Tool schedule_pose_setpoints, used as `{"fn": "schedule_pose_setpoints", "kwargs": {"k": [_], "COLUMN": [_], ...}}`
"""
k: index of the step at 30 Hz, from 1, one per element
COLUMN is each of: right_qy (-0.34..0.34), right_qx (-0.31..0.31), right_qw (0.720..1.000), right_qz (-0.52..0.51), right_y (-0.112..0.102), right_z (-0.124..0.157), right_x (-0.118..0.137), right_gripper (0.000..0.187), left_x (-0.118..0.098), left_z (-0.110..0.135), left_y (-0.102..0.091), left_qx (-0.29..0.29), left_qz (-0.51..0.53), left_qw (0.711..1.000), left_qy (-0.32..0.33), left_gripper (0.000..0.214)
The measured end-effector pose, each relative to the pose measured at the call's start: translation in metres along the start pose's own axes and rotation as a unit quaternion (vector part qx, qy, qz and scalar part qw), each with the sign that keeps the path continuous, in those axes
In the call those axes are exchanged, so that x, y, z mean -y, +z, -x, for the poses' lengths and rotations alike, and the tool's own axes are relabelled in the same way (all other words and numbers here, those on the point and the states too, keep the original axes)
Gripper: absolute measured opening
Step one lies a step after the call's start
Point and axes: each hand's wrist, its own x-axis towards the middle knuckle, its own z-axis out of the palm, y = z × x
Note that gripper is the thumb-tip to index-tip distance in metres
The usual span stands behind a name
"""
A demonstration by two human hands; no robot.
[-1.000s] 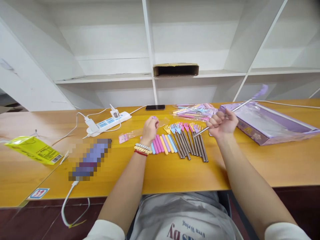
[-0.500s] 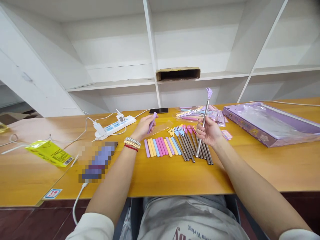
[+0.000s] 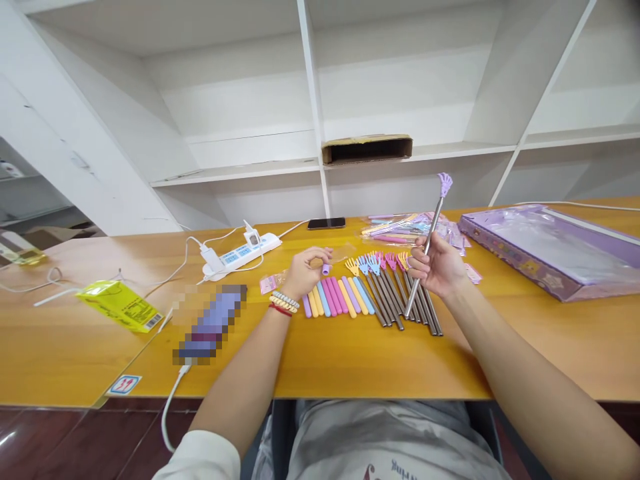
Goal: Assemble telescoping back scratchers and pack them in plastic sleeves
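Note:
My left hand (image 3: pixel 306 272) is closed on a purple handle sleeve (image 3: pixel 326 269), whose open end faces me. It hovers just above a row of coloured handle sleeves (image 3: pixel 334 297) in purple, yellow, blue and pink. My right hand (image 3: pixel 439 267) grips the metal rod of a back scratcher (image 3: pixel 434 223), tilted upward with its purple claw head at the top. Below that hand, several more back scratchers (image 3: pixel 387 293) with bare metal rods and yellow, blue or pink claws lie side by side.
Behind lie packaged back scratchers (image 3: pixel 400 230) and a black phone (image 3: pixel 326 223). A purple box (image 3: pixel 525 267) with plastic film stands at right. On the left are a power strip (image 3: pixel 245 253), a blurred-out device (image 3: pixel 215 323) with a cable, and a yellow carton (image 3: pixel 120 305).
My left hand has turned the purple sleeve, so its open end now points toward me. The view has shifted slightly left; my right hand still holds the back scratcher upright at a tilt.

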Motion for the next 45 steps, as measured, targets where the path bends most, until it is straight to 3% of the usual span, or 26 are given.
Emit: {"fn": "schedule_pose_setpoints", "kwargs": {"k": [3,8,15,19,23,25,28,31,35,38,45], "right_qy": [0.008,0.02,0.025,0.018,0.026,0.026,0.023,0.029,0.037,0.039,0.035], "right_qx": [-0.009,-0.008,-0.014,-0.009,0.0,0.007,0.016,0.011,0.009,0.009,0.006], "right_qw": [1.0,1.0,1.0,1.0,1.0,1.0,0.999,0.999,0.998,0.997,0.997], "right_qz": [-0.003,0.003,0.011,0.012,0.01,0.012,0.018,0.032,0.057,0.06,0.07], "right_y": [0.0,0.002,0.006,0.007,0.004,0.003,0.002,0.002,0.002,0.002,0.006], "right_z": [0.0,0.0,0.002,0.002,0.002,0.001,0.0,0.001,0.001,0.001,0.002], "right_x": [-0.002,-0.006,-0.007,-0.007,-0.007,-0.007,-0.008,-0.009,-0.01,-0.01,-0.01], "right_gripper": [0.031,0.031,0.031,0.031,0.03,0.03,0.03,0.03,0.032,0.033,0.034], "left_x": [-0.006,-0.012,-0.009,-0.007,-0.01,-0.015,-0.022,-0.019,-0.002,0.008,0.017], "left_z": [0.002,0.005,0.005,0.005,0.002,-0.001,-0.005,-0.005,0.0,0.003,0.003], "left_y": [0.003,0.007,0.009,0.009,0.007,0.0,-0.021,-0.046,-0.063,-0.062,-0.056], "left_qx": [0.01,0.019,0.06,0.057,0.051,0.035,0.004,-0.007,0.076,0.133,0.151], "left_qz": [0.11,0.168,0.089,0.039,0.051,0.091,0.117,0.0,-0.175,-0.197,-0.21], "left_qw": [0.993,0.983,0.993,0.997,0.996,0.991,0.967,0.933,0.86,0.832,0.823], "left_qy": [-0.041,-0.072,-0.057,-0.037,-0.049,-0.097,-0.226,-0.359,-0.474,-0.501,-0.506], "left_gripper": [0.022,0.03,0.018,0.015,0.018,0.024,0.028,0.024,0.022,0.02,0.021]}}
